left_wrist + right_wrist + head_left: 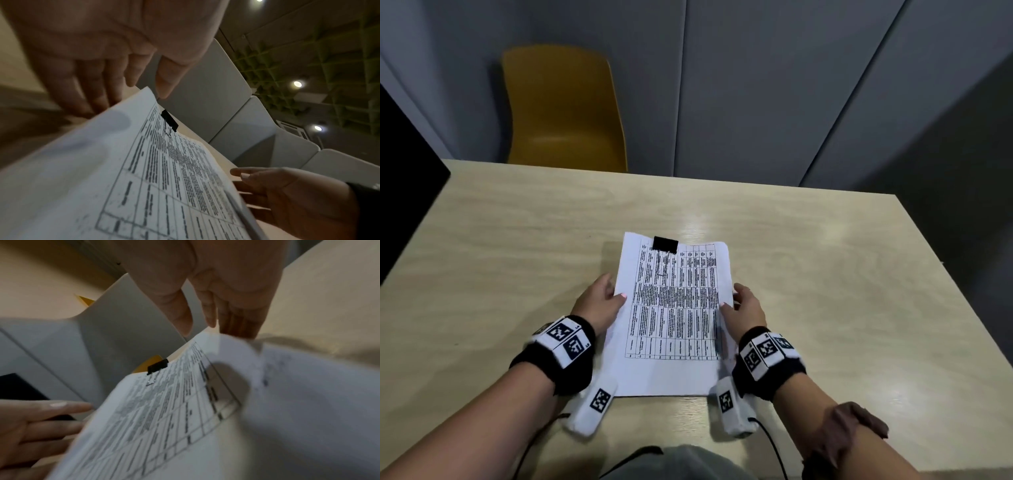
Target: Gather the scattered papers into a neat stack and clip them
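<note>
- Setting: a pale wood-grain table (808, 274) stands before grey wall panels, with a yellow chair (561, 109) beyond its far edge.
- Task item: the stack of papers (671, 318), printed with a table, lies between the two hands. Its edges look aligned in the head view.
- Fastening: a black binder clip (665, 244) sits on the stack's far edge, ahead of both hands and apart from them. Its wire handle lies folded onto the top sheet. Judgement: clipping appears done; the hands flank the long edges to steady or square the stack.
- Left hand (602, 301): thumb on the top sheet at the stack's left edge, fingers reaching under or beside it. A light pinch of the edge.
- Right hand (748, 305): thumb on the right edge, fingers beneath. The right wrist view shows that edge raised and curled, so this hand is grasping and lifting it.
- Risk, as judgement: lifting by one edge could skew any loose sheets near the unclipped end.
</note>
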The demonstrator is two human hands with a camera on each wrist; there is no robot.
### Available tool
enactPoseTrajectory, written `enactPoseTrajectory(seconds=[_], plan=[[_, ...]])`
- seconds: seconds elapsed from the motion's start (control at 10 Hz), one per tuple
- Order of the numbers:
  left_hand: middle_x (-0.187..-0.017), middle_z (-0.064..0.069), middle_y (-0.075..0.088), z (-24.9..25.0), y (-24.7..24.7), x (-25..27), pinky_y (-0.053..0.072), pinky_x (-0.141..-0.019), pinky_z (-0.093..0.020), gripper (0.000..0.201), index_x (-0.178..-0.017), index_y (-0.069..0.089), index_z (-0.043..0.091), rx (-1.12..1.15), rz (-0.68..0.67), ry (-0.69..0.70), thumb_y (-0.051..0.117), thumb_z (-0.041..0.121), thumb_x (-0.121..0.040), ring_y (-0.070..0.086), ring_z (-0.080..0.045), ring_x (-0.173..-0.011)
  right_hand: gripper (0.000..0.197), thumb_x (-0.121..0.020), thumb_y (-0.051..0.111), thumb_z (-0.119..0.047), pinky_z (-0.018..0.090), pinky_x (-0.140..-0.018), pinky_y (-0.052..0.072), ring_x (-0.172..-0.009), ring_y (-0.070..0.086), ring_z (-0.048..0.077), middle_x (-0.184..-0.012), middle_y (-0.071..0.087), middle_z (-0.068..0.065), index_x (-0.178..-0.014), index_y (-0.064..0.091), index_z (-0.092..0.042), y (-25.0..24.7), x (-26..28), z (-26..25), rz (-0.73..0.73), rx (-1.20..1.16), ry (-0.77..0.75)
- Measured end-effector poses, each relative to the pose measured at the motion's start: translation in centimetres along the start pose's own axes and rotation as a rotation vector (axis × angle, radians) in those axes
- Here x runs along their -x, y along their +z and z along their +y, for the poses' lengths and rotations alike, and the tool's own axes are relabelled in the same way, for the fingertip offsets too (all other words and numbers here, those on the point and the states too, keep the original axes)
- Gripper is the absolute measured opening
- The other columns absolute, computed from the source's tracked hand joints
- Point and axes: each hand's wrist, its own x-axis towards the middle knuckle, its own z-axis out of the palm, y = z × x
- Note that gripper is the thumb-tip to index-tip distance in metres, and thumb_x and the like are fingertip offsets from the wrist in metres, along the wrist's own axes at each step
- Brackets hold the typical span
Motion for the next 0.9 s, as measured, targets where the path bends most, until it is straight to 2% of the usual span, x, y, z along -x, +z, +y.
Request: enactPoseTrajectory(seconds=[0.1,0.2,0.3,0.4,0.5,0.6,0.7,0.8,0.9], plan=[[-0.143,-0.014,0.042,-0.6,-0.4,1.0,0.033,-0.11,-0.039,0.062,-0.143,0.028,0.005,-0.047,0.024,-0.076,0.056,0.004,-0.088,0.043,-0.026,-0.131,0.06,-0.087,0.054,-0.01,0.03,-0.098,0.041,-0.118,0.055,0.026,-0.134,0.055,0.01,-0.142,0.03,-0.011,-0.2,0.9,0.5,-0.037,0.007,0.008],[-0.129,0.0,0.049,-1.0,0.0,1.8,0.035,-0.107,-0.038,0.059,-0.136,0.038,0.007,-0.019,-0.018,-0.072,0.06,0.008,-0.081,0.05,-0.021,-0.121,0.058,-0.088,0.053,-0.009,0.025,-0.091,0.04,-0.114,0.057,0.025,-0.132,0.056,0.009,-0.141,0.03,-0.013,-0.2,1.6,0.7,-0.066,-0.019,-0.002],[-0.137,-0.014,0.051,-0.4,0.3,1.4,0.035,-0.108,-0.048,0.056,-0.134,0.04,0.005,0.036,-0.011,-0.045,0.06,0.006,-0.081,0.05,-0.028,-0.124,0.062,-0.087,0.053,-0.008,0.025,-0.092,0.039,-0.114,0.056,0.025,-0.133,0.055,0.009,-0.143,0.027,-0.015,0.0,1.2,0.4,-0.084,-0.033,-0.019],[-0.142,-0.02,0.042,0.2,0.4,0.8,0.033,-0.11,-0.045,0.052,-0.137,0.036,-0.001,0.029,0.003,-0.061,0.052,-0.004,-0.088,0.042,-0.031,-0.131,0.069,-0.085,0.056,-0.011,0.029,-0.094,0.042,-0.111,0.058,0.025,-0.133,0.055,0.008,-0.145,0.022,-0.019,0.2,0.7,0.1,-0.116,-0.044,-0.028],[-0.142,-0.022,0.042,0.7,0.3,0.3,0.034,-0.107,-0.041,0.05,-0.136,0.036,-0.003,-0.021,0.014,-0.057,0.052,-0.003,-0.088,0.042,-0.032,-0.131,0.073,-0.084,0.058,-0.013,0.032,-0.095,0.043,-0.105,0.057,0.023,-0.135,0.053,0.008,-0.145,0.019,-0.02,0.2,0.6,0.0,-0.138,-0.069,-0.032],[-0.142,-0.023,0.042,1.1,0.2,0.2,0.037,-0.106,-0.044,0.051,-0.135,0.037,-0.003,-0.066,0.004,-0.072,0.055,0.001,-0.087,0.044,-0.034,-0.129,0.072,-0.084,0.058,-0.012,0.032,-0.094,0.044,-0.103,0.057,0.022,-0.134,0.054,0.008,-0.145,0.02,-0.02,0.0,0.5,0.0,-0.135,-0.07,-0.037],[-0.144,-0.021,0.04,0.8,-0.1,0.3,0.037,-0.106,-0.043,0.055,-0.139,0.034,0.001,-0.104,-0.012,-0.074,0.055,0.003,-0.088,0.041,-0.032,-0.132,0.072,-0.084,0.059,-0.011,0.031,-0.095,0.044,-0.106,0.058,0.023,-0.135,0.054,0.007,-0.145,0.021,-0.018,-0.1,0.4,0.5,-0.143,-0.066,-0.046],[-0.144,-0.021,0.039,1.0,-0.3,0.8,0.034,-0.106,-0.039,0.059,-0.142,0.03,0.003,-0.06,-0.003,-0.076,0.054,0.0,-0.088,0.04,-0.03,-0.133,0.07,-0.084,0.06,-0.012,0.035,-0.1,0.044,-0.111,0.058,0.023,-0.134,0.055,0.008,-0.144,0.024,-0.017,-0.7,0.8,0.5,-0.13,-0.047,-0.042],[-0.143,-0.025,0.04,0.8,-0.5,0.8,0.033,-0.106,-0.036,0.064,-0.144,0.026,0.005,0.015,0.018,-0.074,0.054,-0.002,-0.087,0.041,-0.03,-0.133,0.064,-0.085,0.061,-0.012,0.033,-0.101,0.042,-0.116,0.056,0.024,-0.134,0.053,0.01,-0.141,0.031,-0.016,-1.1,1.4,0.9,-0.072,-0.05,-0.059]])
